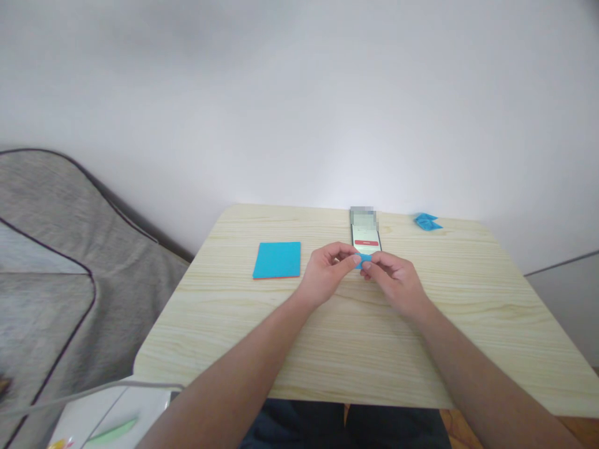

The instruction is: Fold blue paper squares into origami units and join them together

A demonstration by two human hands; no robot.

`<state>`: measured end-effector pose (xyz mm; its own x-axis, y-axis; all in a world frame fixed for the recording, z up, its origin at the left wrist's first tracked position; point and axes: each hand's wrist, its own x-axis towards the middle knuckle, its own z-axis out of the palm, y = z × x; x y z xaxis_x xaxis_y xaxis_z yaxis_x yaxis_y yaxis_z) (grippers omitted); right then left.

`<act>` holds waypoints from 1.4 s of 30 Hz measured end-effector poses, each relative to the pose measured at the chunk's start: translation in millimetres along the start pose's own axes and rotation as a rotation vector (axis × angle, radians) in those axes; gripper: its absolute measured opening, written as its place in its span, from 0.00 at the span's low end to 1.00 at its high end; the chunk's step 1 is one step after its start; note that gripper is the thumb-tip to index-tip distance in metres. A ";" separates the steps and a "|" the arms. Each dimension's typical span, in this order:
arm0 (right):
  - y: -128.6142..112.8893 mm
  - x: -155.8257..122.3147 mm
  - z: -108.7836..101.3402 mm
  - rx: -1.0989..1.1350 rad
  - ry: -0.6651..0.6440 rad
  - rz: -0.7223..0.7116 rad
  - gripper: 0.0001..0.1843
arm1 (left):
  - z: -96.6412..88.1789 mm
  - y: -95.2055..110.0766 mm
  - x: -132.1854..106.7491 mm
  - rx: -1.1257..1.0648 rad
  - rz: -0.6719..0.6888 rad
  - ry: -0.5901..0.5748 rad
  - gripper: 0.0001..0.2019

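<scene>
A small folded piece of blue paper [364,259] is pinched between my two hands, above the middle of the table. My left hand [328,269] grips its left end, thumb on top. On its right end, my right hand [394,279] closes with thumb and fingers. Most of the paper is covered by my fingers, so its exact shape is hidden. Just behind my hands lies a phone [366,242] with a lit screen, its top part blurred out.
Left of my hands sits a square stack of blue paper [277,260] with an orange lower edge. A folded blue paper figure [427,222] rests at the back right of the wooden table [224,324]. A grey cloth-covered piece of furniture [121,280] stands at the left, near a pale cable [116,386].
</scene>
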<state>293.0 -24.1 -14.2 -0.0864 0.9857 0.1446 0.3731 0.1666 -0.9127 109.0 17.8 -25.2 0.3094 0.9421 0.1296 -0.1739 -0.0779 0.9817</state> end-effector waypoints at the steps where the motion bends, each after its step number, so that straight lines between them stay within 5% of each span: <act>1: 1.3 0.0 0.7 0.005 0.006 0.014 0.13 | -0.2 -0.8 -0.1 0.025 0.006 0.022 0.12; 31: 2.0 2.0 1.2 -0.099 -0.066 0.103 0.14 | -2.8 3.8 -1.4 0.260 0.082 0.073 0.06; 42: 2.1 2.8 -2.9 -0.296 0.059 -0.127 0.04 | -1.8 2.2 -7.4 0.727 0.261 -0.077 0.07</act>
<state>296.2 -20.9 -14.5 -0.0988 0.9548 0.2805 0.6157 0.2801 -0.7365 104.6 11.3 -24.2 0.4115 0.8405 0.3526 0.3990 -0.5139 0.7594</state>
